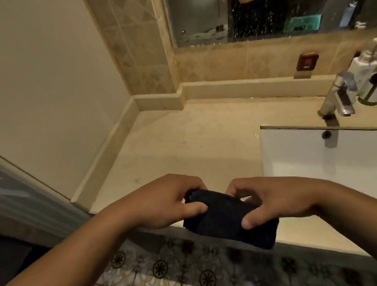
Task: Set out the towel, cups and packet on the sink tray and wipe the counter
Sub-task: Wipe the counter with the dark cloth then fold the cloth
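Hidden: towel (pixel 229 218) texture lost in the dark; its top corners sit under the fingers. Bottles (pixel 369 74) at right are blurred, and the sink (pixel 334 164) is cut off by the frame edge.
Writing: red tag (pixel 306 62) on the backsplash — looks like "HOT", too small to be sure. Bottle labels unreadable.
Towel axis: folded into a dark block, long axis running upper-left to lower-right, lower-right end hanging past the counter (pixel 182 143) front edge.
Towel place: at the counter's front edge, just left of the sink.
Left hand (pixel 167 200): clamped on the towel's upper-left end, thumb on top.
Right hand (pixel 277 198): clamped on the right end — thumb pressed on the top face.
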The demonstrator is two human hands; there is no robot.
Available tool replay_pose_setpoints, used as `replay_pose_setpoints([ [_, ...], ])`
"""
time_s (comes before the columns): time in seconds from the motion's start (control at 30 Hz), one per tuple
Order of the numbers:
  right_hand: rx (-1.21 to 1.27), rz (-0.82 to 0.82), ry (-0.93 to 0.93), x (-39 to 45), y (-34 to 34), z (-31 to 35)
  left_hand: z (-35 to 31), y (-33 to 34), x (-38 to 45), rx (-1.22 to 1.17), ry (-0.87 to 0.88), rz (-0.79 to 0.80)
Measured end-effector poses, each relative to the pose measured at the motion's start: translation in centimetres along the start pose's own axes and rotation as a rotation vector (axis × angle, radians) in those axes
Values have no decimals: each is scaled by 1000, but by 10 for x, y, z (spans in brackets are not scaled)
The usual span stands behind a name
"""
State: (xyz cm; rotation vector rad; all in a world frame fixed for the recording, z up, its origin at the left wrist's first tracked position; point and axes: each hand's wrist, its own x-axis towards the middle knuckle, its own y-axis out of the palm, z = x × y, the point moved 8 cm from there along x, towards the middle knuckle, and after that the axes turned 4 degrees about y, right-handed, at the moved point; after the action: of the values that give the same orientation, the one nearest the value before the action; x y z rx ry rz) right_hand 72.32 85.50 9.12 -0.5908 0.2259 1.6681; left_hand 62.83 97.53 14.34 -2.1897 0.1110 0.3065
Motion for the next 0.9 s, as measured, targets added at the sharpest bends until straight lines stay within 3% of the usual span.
replay_pose_setpoints([
  [0.13, -391, -233, -27, -4, -23, -2, 9, -21, 3, -37, -28, -16],
  [0.23, -329, -389, -98, -2, -44, -2, 18, -34, 3, -95, -51, -41],
  [0.37, -208, -382, -85, 22, -51, -9, 27, -53, 5, -109, -65, -80],
  [0.6, -246, -315, -223, 93, -52, 26, 40, -85, 5, -81, -18, -97],
  [0.9, -279, -590, -275, 67, -71, 67, 110, -88, 3, 101, -21, -90],
])
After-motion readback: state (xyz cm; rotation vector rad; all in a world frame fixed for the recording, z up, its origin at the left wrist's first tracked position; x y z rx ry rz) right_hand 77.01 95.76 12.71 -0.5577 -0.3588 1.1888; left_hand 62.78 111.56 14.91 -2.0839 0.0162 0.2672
